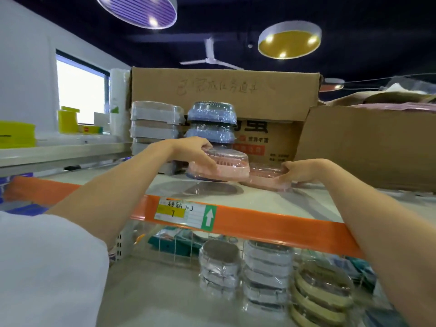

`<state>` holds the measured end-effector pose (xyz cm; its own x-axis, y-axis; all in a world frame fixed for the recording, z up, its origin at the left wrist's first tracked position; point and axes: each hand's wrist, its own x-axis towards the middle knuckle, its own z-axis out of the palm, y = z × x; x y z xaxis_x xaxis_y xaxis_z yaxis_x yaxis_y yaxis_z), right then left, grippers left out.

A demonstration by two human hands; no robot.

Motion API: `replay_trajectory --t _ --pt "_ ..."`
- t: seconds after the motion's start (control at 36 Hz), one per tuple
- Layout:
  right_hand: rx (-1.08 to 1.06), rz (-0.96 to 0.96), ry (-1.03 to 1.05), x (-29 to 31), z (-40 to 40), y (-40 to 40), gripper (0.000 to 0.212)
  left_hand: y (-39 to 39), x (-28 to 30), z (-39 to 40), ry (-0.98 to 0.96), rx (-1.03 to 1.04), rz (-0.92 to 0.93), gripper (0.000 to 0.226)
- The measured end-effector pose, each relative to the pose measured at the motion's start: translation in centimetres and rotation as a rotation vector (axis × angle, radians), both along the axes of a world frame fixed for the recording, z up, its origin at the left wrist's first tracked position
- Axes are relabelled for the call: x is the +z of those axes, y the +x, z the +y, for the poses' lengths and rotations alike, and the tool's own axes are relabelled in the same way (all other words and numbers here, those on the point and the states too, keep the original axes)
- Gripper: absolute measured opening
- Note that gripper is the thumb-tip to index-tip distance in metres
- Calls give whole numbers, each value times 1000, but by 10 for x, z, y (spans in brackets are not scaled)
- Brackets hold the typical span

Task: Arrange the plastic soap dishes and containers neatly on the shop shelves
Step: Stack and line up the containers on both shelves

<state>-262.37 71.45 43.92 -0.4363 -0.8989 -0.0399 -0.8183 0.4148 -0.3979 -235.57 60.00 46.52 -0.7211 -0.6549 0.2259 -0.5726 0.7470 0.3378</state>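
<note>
My left hand (197, 151) grips a pink wrapped soap dish (226, 167) held just above the top shelf (306, 199), in front of a stack of blue soap dishes (212, 121). My right hand (298, 172) holds a second pink soap dish (266, 179) that lies flat on the shelf to the right of the first. A stack of grey rectangular dishes (155, 123) stands left of the blue stack.
Cardboard boxes (236, 90) stand behind and to the right (365, 147) of the dishes. An orange shelf beam (259, 223) carries a price label. On the lower shelf stand stacks of grey (266, 272) and yellow-green dishes (323, 293). Yellow containers (68, 120) sit at left.
</note>
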Motion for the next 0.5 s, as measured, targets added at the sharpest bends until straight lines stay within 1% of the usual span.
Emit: replay_trajectory --t 0.06,0.11,0.17,0.22,0.28,0.33,0.39,0.42,0.47,0.5 --pt "10 25 37 3 0 0 83 -8 2 6 -4 -17 -12 79" --pt "19 24 31 0 0 -3 88 -18 1 10 19 -36 -10 76" --pt "24 5 15 -5 1 -7 91 -30 -3 13 17 -40 1 80" --pt "30 -31 -19 -9 6 -10 89 -38 -6 14 31 -48 14 82" --pt "36 -72 -103 -9 9 -16 79 -42 -5 17 53 -63 19 84" --pt "39 -86 -217 -4 15 -17 62 -45 -3 19 59 -74 14 88" --pt "70 -172 -308 4 20 -13 52 -47 0 20 41 -89 9 96" --pt "92 -248 -339 7 21 -7 56 -48 1 22 37 -94 5 102" --pt "152 -355 -353 10 21 1 91 -49 5 26 39 -96 7 110" --pt "183 -369 -330 9 20 4 101 -51 7 27 43 -101 12 108"
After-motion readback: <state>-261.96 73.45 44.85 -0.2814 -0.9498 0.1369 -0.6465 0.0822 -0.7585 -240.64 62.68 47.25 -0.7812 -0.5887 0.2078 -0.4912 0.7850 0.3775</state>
